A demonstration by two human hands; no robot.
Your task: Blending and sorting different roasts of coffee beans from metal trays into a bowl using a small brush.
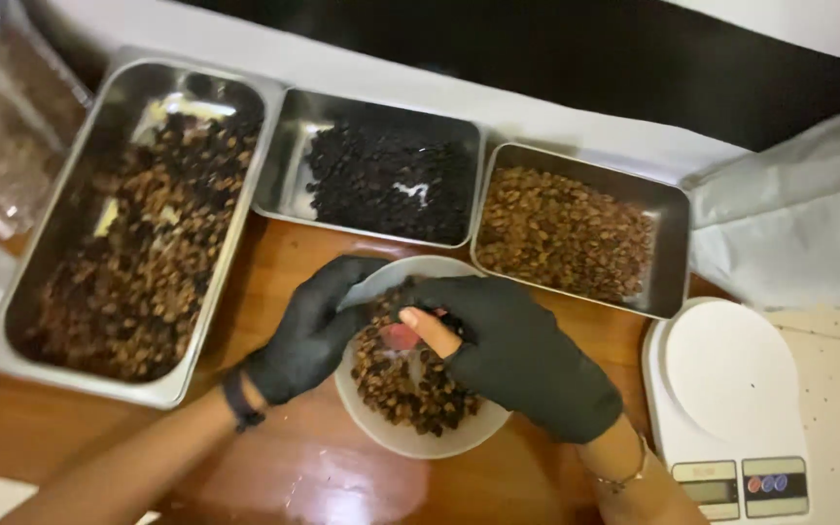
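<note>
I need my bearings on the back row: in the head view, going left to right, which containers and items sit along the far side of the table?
Large steel tray of mixed brown pieces → middle steel tray of dark, nearly black pieces → right steel tray of light brown pieces → white bag.

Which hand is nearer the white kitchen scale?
Right. The right hand works over the bowl just beside the scale; the left hand is across the bowl.

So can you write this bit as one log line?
left hand: holds bowl rim | right hand: in beans | bowl: on table
</note>
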